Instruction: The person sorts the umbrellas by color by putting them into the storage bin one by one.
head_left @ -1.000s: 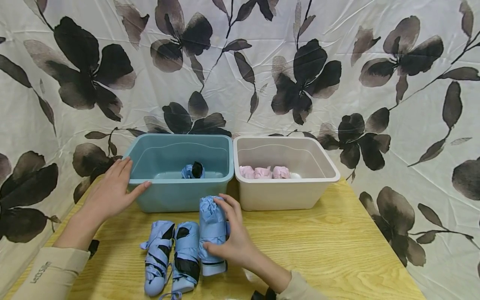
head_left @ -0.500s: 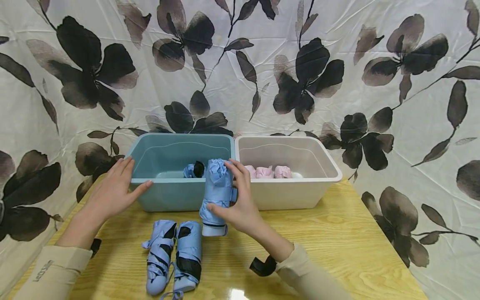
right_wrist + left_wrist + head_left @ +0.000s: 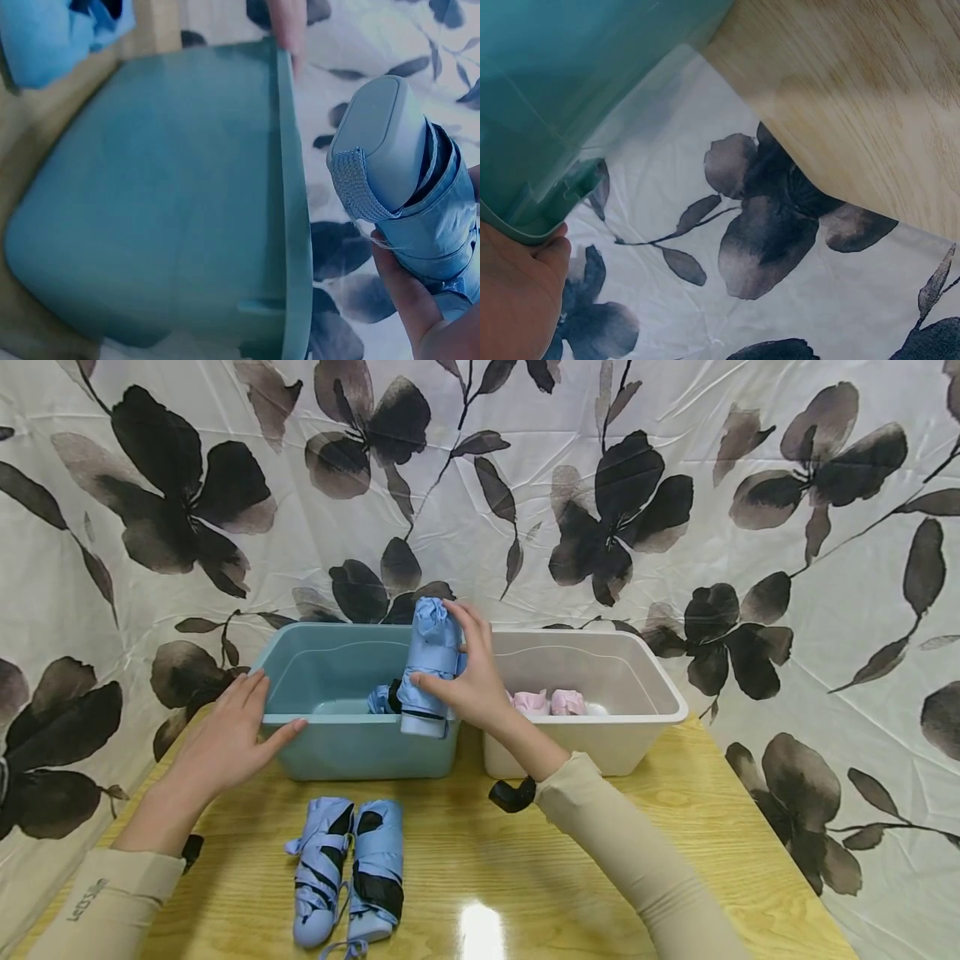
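Observation:
My right hand (image 3: 480, 685) grips a blue folded umbrella (image 3: 431, 660) round its side, raised over the front rim of the teal bin (image 3: 360, 752). Its pale handle end points down toward the front in the head view; a woven strap (image 3: 360, 184) crosses that end in the right wrist view. At the bin's left front corner my left hand (image 3: 225, 735) rests on the rim, fingers extended and thumb spread along the front. Inside the bin, another blue bundle (image 3: 379, 699) is partly hidden behind the held umbrella. Two more blue folded umbrellas (image 3: 318, 868) (image 3: 377, 868) lie side by side on the table.
Right of the teal bin stands an off-white bin (image 3: 577, 747) with pink wrapped bundles (image 3: 567, 702) in it. Both are on a wood-grain table (image 3: 600, 860), before a flower-printed cloth (image 3: 510, 527). Black camera mounts (image 3: 513, 795) show at the wrists.
My right hand has lifted the third umbrella from the table row, up and forward to the teal bin's rim. The left hand has stayed on the bin.

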`<state>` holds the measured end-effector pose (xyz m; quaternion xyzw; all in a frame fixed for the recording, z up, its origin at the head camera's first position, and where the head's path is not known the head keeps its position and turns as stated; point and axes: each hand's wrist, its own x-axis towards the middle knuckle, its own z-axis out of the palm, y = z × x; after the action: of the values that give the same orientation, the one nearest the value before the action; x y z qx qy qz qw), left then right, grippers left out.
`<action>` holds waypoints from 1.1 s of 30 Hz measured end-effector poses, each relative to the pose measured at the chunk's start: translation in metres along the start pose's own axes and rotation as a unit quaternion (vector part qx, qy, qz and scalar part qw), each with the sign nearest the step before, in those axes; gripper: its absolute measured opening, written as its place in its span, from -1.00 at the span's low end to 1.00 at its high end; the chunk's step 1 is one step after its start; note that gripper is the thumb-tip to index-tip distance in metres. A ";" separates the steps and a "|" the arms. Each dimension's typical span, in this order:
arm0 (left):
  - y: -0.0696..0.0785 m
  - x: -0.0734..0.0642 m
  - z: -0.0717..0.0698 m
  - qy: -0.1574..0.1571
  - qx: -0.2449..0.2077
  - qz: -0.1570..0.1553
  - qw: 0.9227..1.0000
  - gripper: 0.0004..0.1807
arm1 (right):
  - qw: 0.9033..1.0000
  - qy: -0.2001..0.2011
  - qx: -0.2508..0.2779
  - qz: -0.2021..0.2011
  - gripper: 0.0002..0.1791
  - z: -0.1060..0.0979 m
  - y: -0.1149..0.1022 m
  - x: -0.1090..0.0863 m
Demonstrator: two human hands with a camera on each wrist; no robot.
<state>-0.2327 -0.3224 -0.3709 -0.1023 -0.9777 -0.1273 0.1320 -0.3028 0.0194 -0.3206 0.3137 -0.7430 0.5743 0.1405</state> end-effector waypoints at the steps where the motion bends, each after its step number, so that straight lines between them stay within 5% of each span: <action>1: 0.000 0.000 0.000 0.000 -0.001 -0.001 1.000 0.09 | 1.000 -0.003 -0.002 0.009 0.07 0.001 0.001 0.007; 8: -0.002 -0.003 -0.001 -0.002 -0.003 -0.004 1.000 0.08 | 0.994 -0.020 -0.032 0.098 0.05 0.018 0.015 0.043; 15: -0.005 -0.003 0.003 -0.004 0.002 -0.006 1.000 0.09 | 0.979 -0.027 -0.017 0.202 0.04 0.042 0.036 0.059; 27: -0.001 -0.001 0.000 -0.002 0.002 -0.006 1.000 0.09 | 0.930 0.011 0.064 0.363 0.06 0.072 0.056 0.068; 33: 0.001 0.000 -0.001 -0.004 0.006 -0.010 1.000 0.10 | 0.905 -0.059 0.094 0.411 0.04 0.068 0.063 0.071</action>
<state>-0.2321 -0.3222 -0.3701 -0.0922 -0.9799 -0.1228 0.1275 -0.3859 -0.0572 -0.3492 0.0258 -0.7559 0.6282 -0.1823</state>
